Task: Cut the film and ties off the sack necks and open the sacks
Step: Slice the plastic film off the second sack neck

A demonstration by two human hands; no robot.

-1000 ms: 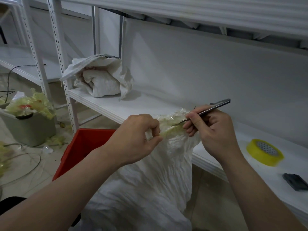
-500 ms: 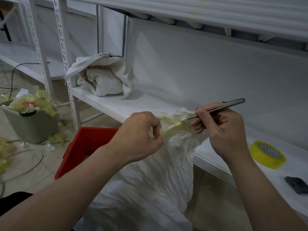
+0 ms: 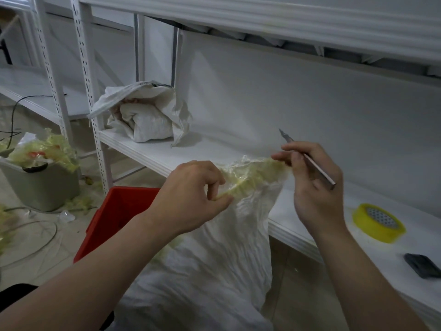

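White shelving [image 3: 167, 161] behind — crumpled white sack [image 3: 214, 259] topped with glossy yellowish film [image 3: 250, 179].

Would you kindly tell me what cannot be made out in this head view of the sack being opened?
All in the head view:
- Any tie on the sack neck: covered by the yellowish film and the fingers of the left hand.
- The contents of the sack: its cloth hides them.
- The inside of the red crate: hidden by the left arm and the sack.
- The black object: dark, blurred, at the right edge.
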